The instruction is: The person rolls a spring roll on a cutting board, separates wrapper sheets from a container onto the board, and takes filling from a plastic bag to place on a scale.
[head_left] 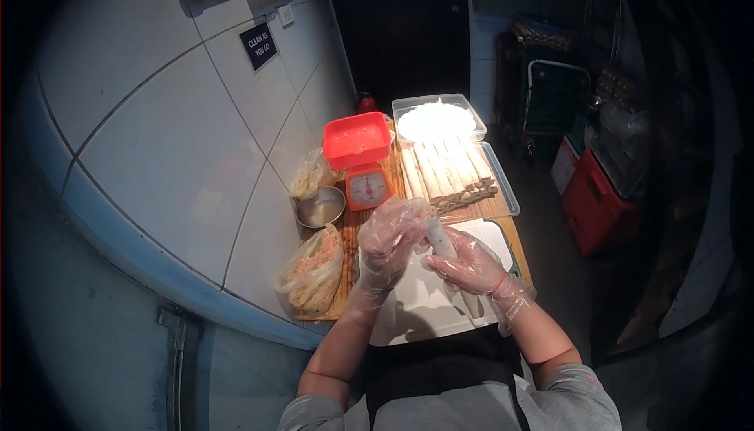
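Observation:
Both my hands wear clear plastic gloves above a white board (408, 309). My right hand (471, 262) is wrapped round a pale, long roll (442, 242), which is held at a slant. At the upper end of that roll is my left hand (393, 234), its fingers curled together; what they pinch is too small to tell. Another pale strip (473, 305) lies on the board below my right hand. Beyond my hands, several similar rolls (444, 168) lie side by side in a stack.
Left of the board are a bag of orange-pink filling (314, 266), a metal bowl (322, 208) and an orange scale (367, 187) with a red tray (357, 139). A tub of white powder (437, 121) stands at the back. A red box (598, 205) is on the floor, right.

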`<state>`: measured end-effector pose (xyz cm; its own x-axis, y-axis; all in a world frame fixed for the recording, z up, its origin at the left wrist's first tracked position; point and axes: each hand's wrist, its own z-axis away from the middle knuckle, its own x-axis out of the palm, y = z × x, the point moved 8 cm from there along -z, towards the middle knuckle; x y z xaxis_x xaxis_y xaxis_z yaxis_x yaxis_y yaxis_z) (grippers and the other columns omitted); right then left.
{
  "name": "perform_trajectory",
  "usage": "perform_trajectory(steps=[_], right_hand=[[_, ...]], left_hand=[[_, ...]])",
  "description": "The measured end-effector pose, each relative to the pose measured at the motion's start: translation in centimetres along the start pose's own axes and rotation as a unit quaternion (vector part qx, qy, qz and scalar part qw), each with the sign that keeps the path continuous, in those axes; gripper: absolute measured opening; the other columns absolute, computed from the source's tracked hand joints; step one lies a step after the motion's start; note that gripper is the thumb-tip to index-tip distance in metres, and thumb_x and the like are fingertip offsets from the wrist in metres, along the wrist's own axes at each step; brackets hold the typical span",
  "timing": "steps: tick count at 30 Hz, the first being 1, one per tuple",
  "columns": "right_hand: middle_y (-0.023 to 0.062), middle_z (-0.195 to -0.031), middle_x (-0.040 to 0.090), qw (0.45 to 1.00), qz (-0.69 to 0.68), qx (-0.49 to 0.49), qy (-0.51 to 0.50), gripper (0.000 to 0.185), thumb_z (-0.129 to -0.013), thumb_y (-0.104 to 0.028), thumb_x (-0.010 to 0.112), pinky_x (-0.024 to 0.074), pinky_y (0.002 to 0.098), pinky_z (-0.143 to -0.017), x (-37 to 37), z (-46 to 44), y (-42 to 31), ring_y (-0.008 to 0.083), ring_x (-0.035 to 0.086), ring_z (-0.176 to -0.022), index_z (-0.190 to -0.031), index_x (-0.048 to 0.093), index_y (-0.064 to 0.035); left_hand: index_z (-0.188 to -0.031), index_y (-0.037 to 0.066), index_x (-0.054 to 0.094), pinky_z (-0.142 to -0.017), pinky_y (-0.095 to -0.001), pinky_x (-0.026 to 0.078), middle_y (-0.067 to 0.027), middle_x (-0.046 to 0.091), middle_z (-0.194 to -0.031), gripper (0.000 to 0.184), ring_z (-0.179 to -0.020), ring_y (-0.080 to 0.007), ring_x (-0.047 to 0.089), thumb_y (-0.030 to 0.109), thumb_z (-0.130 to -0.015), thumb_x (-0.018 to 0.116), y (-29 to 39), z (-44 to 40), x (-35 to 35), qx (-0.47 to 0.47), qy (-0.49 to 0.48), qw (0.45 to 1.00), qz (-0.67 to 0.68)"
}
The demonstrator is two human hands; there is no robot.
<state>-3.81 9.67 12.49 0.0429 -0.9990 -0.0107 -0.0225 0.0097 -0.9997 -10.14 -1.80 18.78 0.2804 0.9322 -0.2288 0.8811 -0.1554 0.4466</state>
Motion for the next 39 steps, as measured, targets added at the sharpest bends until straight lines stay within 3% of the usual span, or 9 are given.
perform_trajectory(steps=[11,14,15,19,21,27,32,35,39], right_hand=[[-0.0020,-0.080,0.057,0.994,0.039,-0.095,-0.028,0.031,-0.093,-0.021,0.064,0.0441,0.0214,-0.055,0.1,-0.1,-0.6,0.0047,0.052,-0.064,-0.118,0.056,-0.0045],[-0.0012,-0.081,0.056,0.996,-0.036,-0.052,-0.065,0.027,-0.092,-0.016,0.063,0.0419,0.0210,-0.051,0.7,0.1,-0.6,0.0048,0.050,-0.059,-0.117,0.057,-0.0049],[-0.0009,-0.081,0.055,0.994,-0.064,-0.019,-0.081,0.024,-0.092,-0.014,0.062,0.0402,0.0205,-0.047,1.0,0.2,-0.5,0.0046,0.048,-0.055,-0.115,0.058,-0.0056],[0.0018,-0.087,0.055,0.990,-0.093,-0.013,-0.104,0.040,-0.091,-0.013,0.064,0.0390,0.0211,-0.046,1.3,0.1,-0.2,0.0055,0.048,-0.055,-0.127,0.051,-0.0070],[0.0029,-0.091,0.056,0.987,-0.129,-0.070,-0.072,0.047,-0.092,-0.019,0.066,0.0395,0.0214,-0.049,1.6,0.7,-1.8,0.0053,0.049,-0.059,-0.134,0.046,-0.0063],[0.0068,-0.093,0.056,0.937,-0.291,-0.020,-0.192,0.054,-0.091,-0.018,0.066,0.0335,0.0225,-0.040,2.6,1.3,-0.3,0.0075,0.043,-0.049,-0.139,0.042,-0.0088],[0.0052,-0.087,0.056,0.933,-0.288,0.004,-0.216,0.037,-0.092,-0.019,0.065,0.0330,0.0223,-0.040,3.0,1.5,0.0,0.0071,0.043,-0.048,-0.123,0.050,-0.0042],[0.0056,-0.083,0.056,0.944,-0.257,0.026,-0.207,0.035,-0.090,-0.022,0.068,0.0342,0.0217,-0.041,2.7,1.1,0.6,0.0066,0.044,-0.047,-0.115,0.053,-0.0017],[0.0027,-0.079,0.055,0.989,-0.109,-0.014,-0.095,0.028,-0.089,-0.022,0.069,0.0378,0.0209,-0.045,1.7,0.6,-0.7,0.0054,0.045,-0.050,-0.102,0.054,-0.0025]], left_hand=[[-0.102,0.004,0.068,-0.103,-0.0452,0.040,-0.0167,0.057,-0.119,0.024,-0.112,-0.0336,0.055,0.013,-0.081,0.073,0.9,-0.9,0.3,0.035,-0.191,0.981,-0.027],[-0.113,-0.001,0.063,-0.106,-0.0416,0.036,-0.0201,0.056,-0.120,0.039,-0.116,-0.0345,0.053,0.034,-0.094,0.059,-1.8,-1.1,-0.4,-0.052,-0.095,0.989,0.098],[-0.121,-0.004,0.058,-0.104,-0.0398,0.038,-0.0200,0.055,-0.125,0.067,-0.121,-0.0313,0.051,0.055,-0.101,0.035,-2.5,-0.9,0.7,-0.068,-0.129,0.963,0.225],[-0.122,-0.003,0.059,-0.065,-0.0237,0.046,-0.0094,0.065,-0.106,0.090,-0.085,-0.0135,0.059,0.073,-0.095,0.018,-3.5,3.8,5.2,-0.331,-0.262,0.836,0.352],[-0.122,-0.002,0.060,-0.058,-0.0205,0.039,-0.0070,0.066,-0.099,0.094,-0.075,-0.0101,0.055,0.076,-0.093,0.016,-2.5,3.0,5.7,-0.308,-0.243,0.834,0.387],[-0.104,0.002,0.068,-0.085,-0.0318,0.050,-0.0105,0.068,-0.101,0.068,-0.093,-0.0226,0.065,0.060,-0.096,0.033,-1.4,2.1,4.8,-0.220,-0.157,0.889,0.369],[-0.101,0.001,0.069,-0.112,-0.0488,0.034,-0.0180,0.062,-0.118,0.031,-0.108,-0.0360,0.062,0.023,-0.088,0.052,2.0,1.1,2.3,0.081,-0.190,0.978,0.000],[-0.107,0.005,0.068,-0.113,-0.0525,0.030,-0.0192,0.054,-0.130,0.030,-0.117,-0.0387,0.056,0.021,-0.092,0.047,3.1,0.1,1.7,0.077,-0.193,0.975,-0.079],[-0.116,0.008,0.064,-0.113,-0.0538,0.027,-0.0188,0.053,-0.132,0.034,-0.121,-0.0399,0.051,0.026,-0.098,0.041,0.8,0.3,0.2,-0.085,-0.067,0.993,0.048]])
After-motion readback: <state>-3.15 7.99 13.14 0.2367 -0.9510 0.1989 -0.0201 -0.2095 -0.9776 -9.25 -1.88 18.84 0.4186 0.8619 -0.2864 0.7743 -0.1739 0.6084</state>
